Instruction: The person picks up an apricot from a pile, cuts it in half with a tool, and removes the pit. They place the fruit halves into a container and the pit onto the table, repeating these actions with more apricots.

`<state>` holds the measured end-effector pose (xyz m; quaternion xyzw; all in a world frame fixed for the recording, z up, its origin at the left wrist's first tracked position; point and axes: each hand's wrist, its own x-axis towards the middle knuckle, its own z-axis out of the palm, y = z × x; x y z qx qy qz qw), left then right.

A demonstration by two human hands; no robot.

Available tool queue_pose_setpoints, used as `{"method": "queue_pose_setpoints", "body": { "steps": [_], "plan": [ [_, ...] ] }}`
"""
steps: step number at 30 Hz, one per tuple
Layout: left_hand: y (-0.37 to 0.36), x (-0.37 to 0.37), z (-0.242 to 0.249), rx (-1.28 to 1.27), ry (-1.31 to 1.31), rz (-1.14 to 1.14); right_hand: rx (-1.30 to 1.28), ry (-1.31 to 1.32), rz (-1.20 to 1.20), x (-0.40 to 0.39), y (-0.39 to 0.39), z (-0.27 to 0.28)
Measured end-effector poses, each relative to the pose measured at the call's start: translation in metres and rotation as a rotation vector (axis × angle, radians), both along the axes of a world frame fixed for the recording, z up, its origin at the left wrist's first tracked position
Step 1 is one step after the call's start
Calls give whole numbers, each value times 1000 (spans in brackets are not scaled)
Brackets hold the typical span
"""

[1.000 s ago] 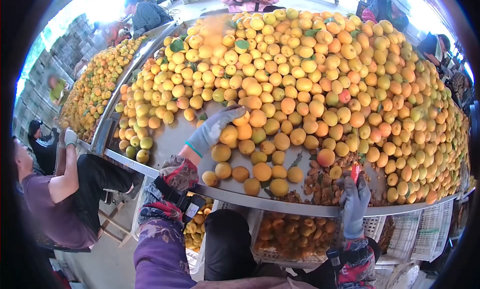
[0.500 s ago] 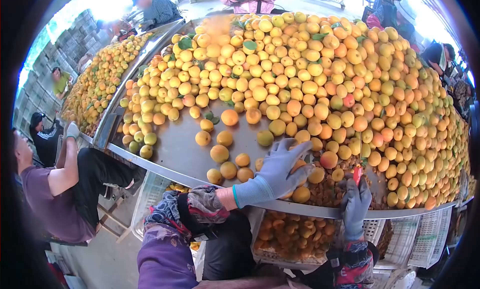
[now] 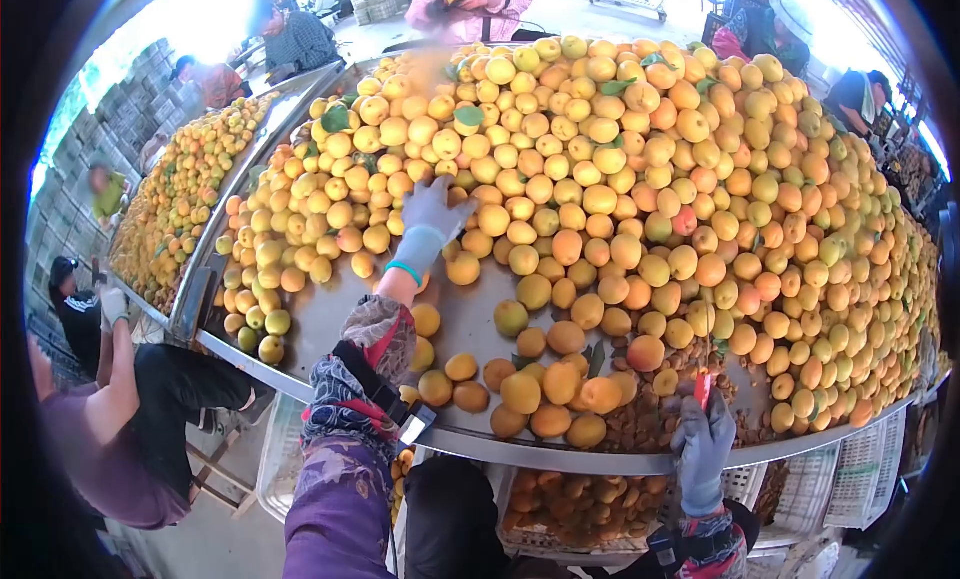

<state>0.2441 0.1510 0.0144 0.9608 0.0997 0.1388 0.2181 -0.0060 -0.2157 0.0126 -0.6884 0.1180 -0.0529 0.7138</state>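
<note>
Yellow-orange apricots (image 3: 560, 194) are heaped over a metal table (image 3: 325, 329). My left hand (image 3: 435, 224), in a grey glove with a teal cuff, reaches onto the heap's left part, its fingers spread and touching the fruit; no apricot shows in its grip. Near the table's front edge, my gloved right hand (image 3: 703, 449) is closed around a small red-handled knife (image 3: 704, 389), whose thin blade points away from me. Beside that hand lie apricot pits (image 3: 645, 419) and bits. A loose group of apricots (image 3: 560, 384) sits between my two arms.
Under the table edge stands a crate (image 3: 510, 524) holding split apricots (image 3: 580, 504). White plastic crates (image 3: 865, 469) are at the lower right. A person in a purple shirt (image 3: 90, 459) sits at left. A second table (image 3: 165, 324) carries more apricots; other people work around.
My left hand has moved from the front edge up and left onto the heap. Several apricots now lie together near the edge where it was. My right hand still holds the knife.
</note>
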Motion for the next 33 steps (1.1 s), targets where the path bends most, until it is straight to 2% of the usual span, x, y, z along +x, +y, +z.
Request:
{"method": "queue_pose_setpoints", "body": {
  "steps": [1, 6, 8, 9, 13, 16, 17, 20, 21, 22, 24, 26, 30, 32, 33],
  "plan": [
    [-3, -1, 5, 113, 63, 34, 6, 9, -3, 0, 1, 1],
    [-5, 3, -13, 96, 6, -63, 21, 59, -24, 1, 7, 10],
    [-11, -1, -11, -43, 6, -95, 8, 79, -45, 0, 8, 11],
    [-12, -1, -12, -247, 4, -187, 9, 80, -47, 1, 7, 11],
    [-23, 1, -9, -366, 131, -171, -6, 54, -19, 1, 6, 8],
    [-28, -16, -12, -907, 144, -324, 10, 29, -1, 2, 6, 7],
    [-25, 1, -36, -813, 135, -287, 23, 30, 6, 2, 7, 7],
    [-35, -6, -28, -818, 158, -233, 37, 5, -2, 2, 3, -2],
    [-36, -17, -20, -925, 216, -262, 36, 0, -3, 2, 3, 0],
    [-37, -18, -19, -921, 213, -267, -3, 7, -8, 2, 5, 3],
    [-38, -23, -22, -1074, 310, -493, -42, 21, -5, 3, 8, 6],
    [-60, -36, -9, -1097, 322, -635, 25, 27, 16, 5, 7, 7],
    [-84, -58, -7, -1099, 391, -737, -22, 14, -7, 5, 9, 8],
    [-89, -70, -2, -1145, 369, -930, 5, 26, -7, 5, 7, 5],
    [-87, -72, 12, -1061, 374, -990, 3, 27, -6, 5, 7, 5]
  ]
}}
